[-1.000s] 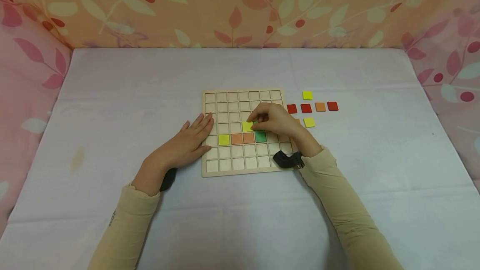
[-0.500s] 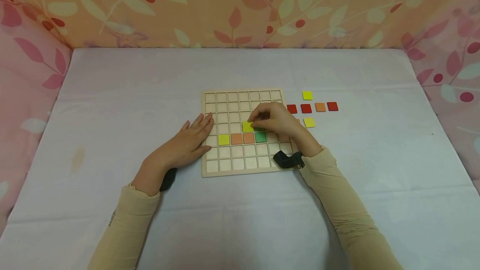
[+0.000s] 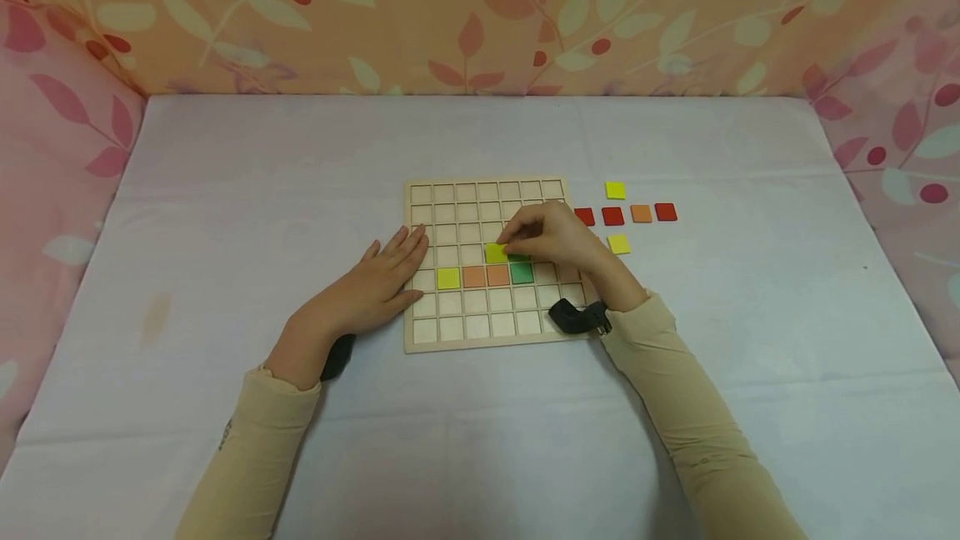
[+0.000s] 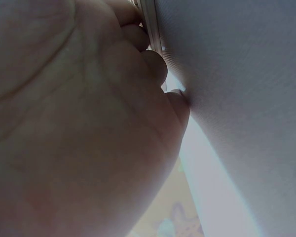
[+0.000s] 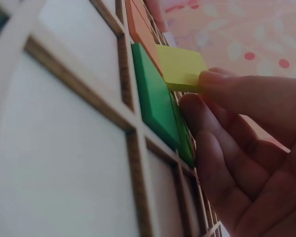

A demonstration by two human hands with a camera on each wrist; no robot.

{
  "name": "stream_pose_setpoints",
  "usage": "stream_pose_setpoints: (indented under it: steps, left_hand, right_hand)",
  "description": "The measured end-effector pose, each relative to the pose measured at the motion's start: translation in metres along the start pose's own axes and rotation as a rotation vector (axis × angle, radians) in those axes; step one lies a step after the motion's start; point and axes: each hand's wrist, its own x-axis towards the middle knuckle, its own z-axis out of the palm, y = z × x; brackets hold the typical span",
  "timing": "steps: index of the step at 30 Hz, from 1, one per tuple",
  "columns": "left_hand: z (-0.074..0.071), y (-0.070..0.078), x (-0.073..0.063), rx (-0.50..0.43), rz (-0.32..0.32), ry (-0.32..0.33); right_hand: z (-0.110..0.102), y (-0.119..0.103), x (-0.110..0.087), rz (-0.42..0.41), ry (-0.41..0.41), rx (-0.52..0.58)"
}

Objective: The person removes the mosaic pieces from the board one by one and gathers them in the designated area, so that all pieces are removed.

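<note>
Yellow tile [image 5: 180,66], over fourth row, fourth column of wooden grid board [image 3: 476,302], pinched by fingertips of right hand [image 3: 558,236]; tilted up from the board in right wrist view. Can't tell contact from gap between its lower edge and the cell. Remaining right-hand fingers curled underneath, close to the grid. Green tile [image 3: 521,272] seated in fifth row; second green tile [image 5: 183,131] mostly hidden behind right hand in head view. Right rim of board partly blocked by same hand, lower right corner by black wrist device [image 3: 576,317]. Left wrist view dark and blurred: mainly shadowed palm, thin strip of board edge, white glare. Left hand [image 3: 375,290] laid flat, fingers straight, tips on left rim, no tile in grasp. Flat, square, matte tiles with crisp edges; raised wooden slats, browner on cut sides, around pale cells. Two orange tiles [image 3: 497,275] and another yellow tile [image 3: 448,277] also in fifth row. Loose red tiles [image 3: 612,216] right of board, on creased white cloth [image 3: 225,190]. Beige sleeves [image 3: 266,457] cut off at bottom.
</note>
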Motion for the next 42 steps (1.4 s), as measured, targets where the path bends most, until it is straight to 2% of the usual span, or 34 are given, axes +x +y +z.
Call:
stream_pose_setpoints:
  steps: [23,33,42]
  left_hand:
    - [-0.003,-0.001,-0.003,-0.01,-0.003,0.005]
    - [-0.001,0.001,-0.002,-0.034,0.009,0.0]
    - [0.0,0.0,-0.002,-0.018,0.008,0.004]
  right_hand:
    - [-0.001,0.0,0.002,0.098,0.021,0.107]
    - [-0.001,0.002,-0.007,0.109,0.026,0.162]
    - [-0.003,0.005,-0.014,0.126,0.003,0.167]
